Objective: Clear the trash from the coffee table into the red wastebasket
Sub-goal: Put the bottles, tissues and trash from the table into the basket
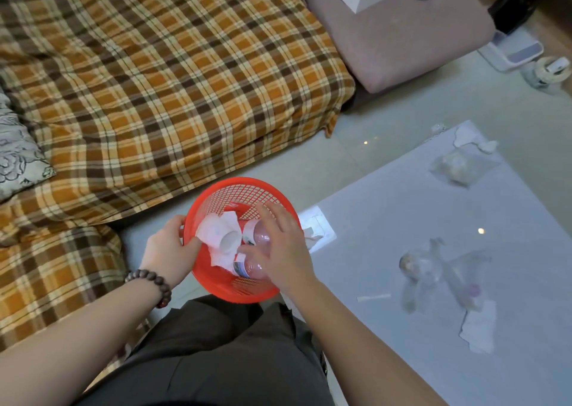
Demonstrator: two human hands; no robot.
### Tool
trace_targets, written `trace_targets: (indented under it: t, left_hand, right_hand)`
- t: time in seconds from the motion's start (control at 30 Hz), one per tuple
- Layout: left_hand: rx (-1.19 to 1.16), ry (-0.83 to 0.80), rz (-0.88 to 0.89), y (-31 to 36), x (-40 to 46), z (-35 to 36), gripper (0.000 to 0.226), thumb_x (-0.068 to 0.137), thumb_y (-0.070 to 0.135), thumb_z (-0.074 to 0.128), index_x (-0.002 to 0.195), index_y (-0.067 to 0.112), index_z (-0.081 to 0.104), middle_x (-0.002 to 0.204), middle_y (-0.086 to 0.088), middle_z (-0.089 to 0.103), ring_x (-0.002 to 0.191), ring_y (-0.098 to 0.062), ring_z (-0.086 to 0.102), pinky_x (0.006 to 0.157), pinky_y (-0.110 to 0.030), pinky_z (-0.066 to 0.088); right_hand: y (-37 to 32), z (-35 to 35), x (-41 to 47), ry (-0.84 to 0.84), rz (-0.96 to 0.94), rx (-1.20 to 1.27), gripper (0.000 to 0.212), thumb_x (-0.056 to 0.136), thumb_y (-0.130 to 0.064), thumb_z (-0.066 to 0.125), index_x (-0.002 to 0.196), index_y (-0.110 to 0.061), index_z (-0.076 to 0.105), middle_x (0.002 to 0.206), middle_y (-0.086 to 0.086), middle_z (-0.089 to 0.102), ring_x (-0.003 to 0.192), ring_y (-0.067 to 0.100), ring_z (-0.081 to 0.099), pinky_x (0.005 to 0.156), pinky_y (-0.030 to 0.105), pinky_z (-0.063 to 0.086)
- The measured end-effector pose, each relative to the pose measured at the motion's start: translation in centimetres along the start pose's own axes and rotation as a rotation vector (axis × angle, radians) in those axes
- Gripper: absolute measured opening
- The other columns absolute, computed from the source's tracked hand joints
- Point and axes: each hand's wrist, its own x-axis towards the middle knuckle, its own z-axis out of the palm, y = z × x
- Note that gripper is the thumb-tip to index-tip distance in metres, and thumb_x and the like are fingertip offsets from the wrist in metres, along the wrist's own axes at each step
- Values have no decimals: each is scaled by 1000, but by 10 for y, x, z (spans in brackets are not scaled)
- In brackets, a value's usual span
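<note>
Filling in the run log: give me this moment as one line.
left hand grips wastebasket rim | right hand open over bottle in basket | trash remains on coffee table

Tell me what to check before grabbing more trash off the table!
1. Red wastebasket steadied: ok, left hand grips its rim.
2. Right hand free: ok, fingers spread over the basket, holding nothing.
3. Bottles and tissue inside the basket: ok.
4. Coffee table cleared: not ok, clear plastic wrap, napkin and a plastic bag remain.
5. Room left in basket: cannot tell.
</note>
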Motion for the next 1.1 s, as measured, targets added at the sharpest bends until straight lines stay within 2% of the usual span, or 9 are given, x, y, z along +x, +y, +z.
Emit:
trace_targets:
  t: [0.17,0.43,0.53,0.6,0.67,0.73,0.8,0.97,1.1]
  left_hand:
    - [63,62,-90,-16,11,-11,29,81,13,54,110,13,58,76,3,58,64,-14,53,53,-27,38]
    - [111,67,-127,-34,21,-22,30,81,20,55,111,19,58,80,6,62,65,0,52,51,-17,35]
    - [127,57,-136,-36,18,-21,29,80,22,55,109,20,57,76,12,59,67,-4,55,51,-23,42]
    - [125,44,-146,-36,16,-19,31,80,23,55,110,20,56,77,14,58,68,-6,57,53,-26,46]
    - [131,22,-145,-36,13,-17,31,80,23,55,111,21,56,78,15,57,69,-6,57,53,-25,46]
    - [129,8,-138,-34,11,-14,31,81,23,54,111,22,56,80,15,57,70,-5,57,52,-25,47]
    - [131,10,-120,-31,10,-12,30,81,22,54,111,22,56,82,12,59,68,-3,56,50,-22,44]
    - [146,21,-60,-18,7,-5,28,82,22,53,109,19,58,86,6,58,65,3,48,52,-14,33]
    - [145,0,1,2,1,3,26,83,21,54,108,17,58,80,7,57,63,1,48,51,-14,32]
  right_hand:
    - [67,8,-5,158,207,13,50,94,-53,35,138,-29,36,150,0,32,138,17,24,112,37,27]
    - [157,55,4,-350,371,-354,60,95,-35,42,148,-27,15,159,9,7,145,29,10,115,37,20]
    - [160,69,3,-440,398,-409,63,97,-10,34,149,-28,4,159,6,-4,146,27,-2,115,36,22]
    - [159,73,1,-388,414,-412,63,95,-1,30,149,-25,7,160,4,-2,146,24,-1,113,34,25]
    - [156,72,1,-295,434,-364,54,93,-2,35,145,-17,26,155,7,20,143,26,20,106,33,33]
    - [157,66,1,-228,441,-393,39,88,-3,45,125,-11,49,131,9,47,122,28,46,82,31,42]
    - [159,58,-2,-249,456,-468,30,83,0,48,110,-10,57,114,8,53,104,25,53,68,30,43]
    - [146,32,-17,22,531,-191,21,88,-10,44,95,-10,64,103,7,59,90,24,57,62,28,37]
    - [98,-2,-28,310,370,64,22,88,-13,52,106,-15,65,111,2,64,100,19,58,78,30,46]
